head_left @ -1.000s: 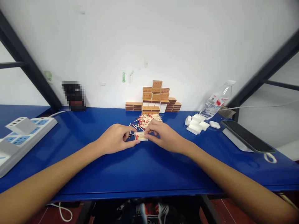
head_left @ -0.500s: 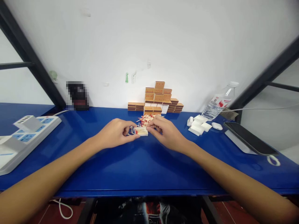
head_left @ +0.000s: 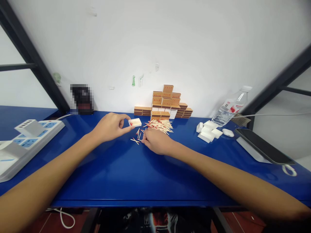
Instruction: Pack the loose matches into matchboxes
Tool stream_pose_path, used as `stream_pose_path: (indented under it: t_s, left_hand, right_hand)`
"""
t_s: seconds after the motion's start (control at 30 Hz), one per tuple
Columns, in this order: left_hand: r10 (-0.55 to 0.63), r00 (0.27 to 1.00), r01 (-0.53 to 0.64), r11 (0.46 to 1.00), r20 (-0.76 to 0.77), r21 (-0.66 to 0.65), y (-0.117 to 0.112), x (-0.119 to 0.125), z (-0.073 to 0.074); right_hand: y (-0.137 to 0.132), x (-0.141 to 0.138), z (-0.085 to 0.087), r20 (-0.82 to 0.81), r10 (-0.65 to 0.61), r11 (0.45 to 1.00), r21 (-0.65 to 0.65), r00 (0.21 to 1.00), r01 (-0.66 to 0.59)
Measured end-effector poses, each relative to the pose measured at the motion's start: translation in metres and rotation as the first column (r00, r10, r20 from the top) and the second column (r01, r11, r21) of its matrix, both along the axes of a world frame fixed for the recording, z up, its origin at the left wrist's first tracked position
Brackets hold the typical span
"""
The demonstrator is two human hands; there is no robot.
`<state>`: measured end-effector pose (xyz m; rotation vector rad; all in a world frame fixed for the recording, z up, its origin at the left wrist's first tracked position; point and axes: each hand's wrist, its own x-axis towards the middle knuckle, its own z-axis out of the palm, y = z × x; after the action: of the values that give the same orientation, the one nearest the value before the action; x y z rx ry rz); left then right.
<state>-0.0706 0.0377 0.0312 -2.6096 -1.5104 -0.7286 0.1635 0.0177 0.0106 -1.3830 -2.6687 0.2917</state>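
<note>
My left hand (head_left: 113,126) holds a small white matchbox tray (head_left: 138,125) by its left end, between thumb and fingers. Several red-tipped matches lie inside it. On the table just right of the tray, my right hand (head_left: 156,141) is closed, its fingertips down at a match (head_left: 140,140). A few loose matches (head_left: 135,141) lie left of those fingertips, two of them crossed. Behind the right hand spreads a heap of matches (head_left: 161,125), partly covered by the hand.
Brown matchboxes (head_left: 167,102) are stacked against the wall. To the right lie white empty trays (head_left: 208,131), an earphone case (head_left: 228,132), a tilted water bottle (head_left: 230,106) and a phone (head_left: 263,145). A power strip (head_left: 46,136) sits on the left of the blue table (head_left: 145,178).
My left hand has moved the tray left and farther back. My right hand has left the tray and come down to the loose matches on the table, uncovering more of the heap.
</note>
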Motion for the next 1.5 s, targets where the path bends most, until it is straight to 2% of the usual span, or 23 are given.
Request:
stream_pose_path:
  t_s: [0.1, 0.3, 0.47, 0.53, 0.63, 0.7, 0.83, 0.97, 1.1, 1.27, 1.5]
  left_hand:
    - [-0.026, 1.0, 0.026, 1.0, -0.008, -0.017, -0.002, 0.002, -0.002]
    - [-0.107, 0.994, 0.106, 0.989, 0.001, -0.1, -0.009, 0.014, -0.012]
    - [-0.202, 0.978, 0.206, 0.972, 0.046, -0.115, -0.014, 0.019, -0.014]
    - [-0.2, 0.978, 0.206, 0.971, 0.055, -0.12, -0.013, 0.017, -0.013]
    - [-0.139, 0.989, 0.143, 0.985, 0.048, -0.099, -0.009, 0.012, -0.009]
    - [-0.062, 0.998, 0.064, 0.997, 0.033, -0.053, -0.005, 0.007, -0.007]
    - [0.063, 0.998, -0.063, 0.998, 0.002, 0.008, -0.001, 0.002, -0.003]
    - [0.059, 0.998, -0.059, 0.998, -0.012, 0.003, -0.001, 0.002, -0.005]
    - [0.029, 0.999, -0.028, 1.0, -0.02, 0.003, -0.002, 0.004, -0.008]
    - [-0.068, 0.997, 0.067, 0.997, -0.036, -0.035, -0.01, 0.013, -0.012]
    - [-0.2, 0.98, 0.199, 0.971, 0.006, -0.136, -0.035, 0.04, -0.022]
  right_hand:
    - [0.002, 0.012, 0.01, -0.04, -0.015, 1.0, -0.009, 0.999, 0.014]
    - [0.007, 0.021, 0.026, -0.144, -0.005, 0.975, 0.221, 0.99, 0.037]
    - [0.011, 0.013, 0.018, -0.084, 0.015, 0.955, 0.296, 0.996, 0.01]
    - [0.01, 0.013, 0.014, -0.151, 0.035, 0.947, 0.32, 0.988, 0.015]
    - [0.006, 0.012, 0.009, -0.304, 0.051, 0.927, 0.368, 0.951, 0.068]
    - [0.002, 0.008, 0.004, -0.332, 0.065, 0.941, 0.335, 0.941, 0.053]
    - [-0.001, -0.004, -0.011, -0.291, 0.119, 0.979, 0.195, 0.949, -0.063]
    - [0.002, -0.014, -0.019, -0.25, 0.105, 0.988, 0.135, 0.963, -0.073]
    - [0.001, -0.011, -0.016, -0.156, 0.109, 0.993, 0.063, 0.982, -0.1]
    - [-0.011, 0.027, -0.007, -0.097, 0.206, 0.977, -0.043, 0.974, -0.211]
    - [-0.005, 0.1, 0.023, -0.038, 0.11, 0.956, -0.269, 0.993, -0.116]
